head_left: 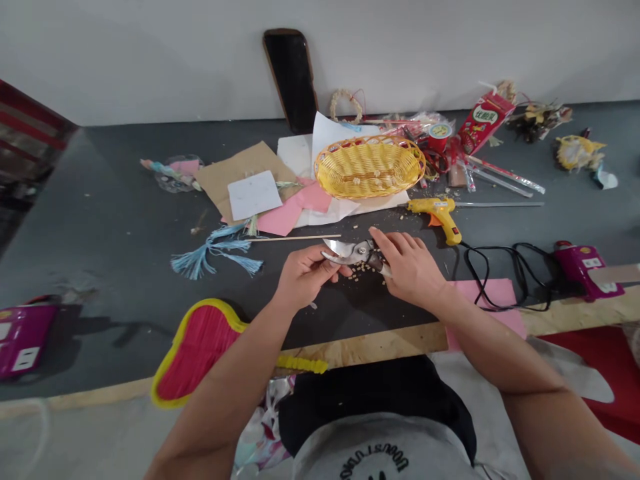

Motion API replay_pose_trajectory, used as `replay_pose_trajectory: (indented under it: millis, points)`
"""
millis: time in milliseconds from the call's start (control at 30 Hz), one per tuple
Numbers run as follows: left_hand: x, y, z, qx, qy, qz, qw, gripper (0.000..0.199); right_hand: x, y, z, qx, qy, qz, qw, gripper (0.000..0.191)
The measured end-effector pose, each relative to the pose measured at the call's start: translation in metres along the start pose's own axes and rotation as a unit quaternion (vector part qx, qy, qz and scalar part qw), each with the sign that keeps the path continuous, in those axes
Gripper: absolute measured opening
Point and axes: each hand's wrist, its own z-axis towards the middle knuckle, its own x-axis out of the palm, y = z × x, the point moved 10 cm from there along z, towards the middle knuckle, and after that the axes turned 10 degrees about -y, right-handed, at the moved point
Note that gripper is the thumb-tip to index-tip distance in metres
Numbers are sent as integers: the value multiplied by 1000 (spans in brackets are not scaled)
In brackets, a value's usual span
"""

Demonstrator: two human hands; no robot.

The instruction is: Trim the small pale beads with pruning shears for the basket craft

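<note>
Metal pruning shears (353, 252) lie across the space between my hands, blades pointing left. My left hand (305, 277) pinches the blade end between thumb and fingers. My right hand (410, 267) wraps over the handles, which it mostly hides. Pale crumbs (363, 272) are scattered on the dark table top (120, 220) just below the shears. A thin wooden stick (295, 237) lies just beyond the blades. A yellow glue gun (437, 217) rests beyond my right hand, its black cord (505, 277) trailing right.
A yellow woven basket (369, 167) sits on paper sheets at the back. A blue tassel (213, 252) lies to the left, and a red-and-yellow woven piece (197, 350) sits at the near edge. Purple boxes (585, 270) stand on both sides, with scattered craft materials behind.
</note>
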Motion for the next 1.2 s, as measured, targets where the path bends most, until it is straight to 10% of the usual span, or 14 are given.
replay_pose_trajectory:
  millis: [567,1200]
  points:
    - [-13,-24,-7,146,-110,154,971,17,1,-3,3,29,9,-19,999,69]
    - [-7,-32,-9,136,-72,146,977,26,1,-1,3,22,17,-1,1000,69]
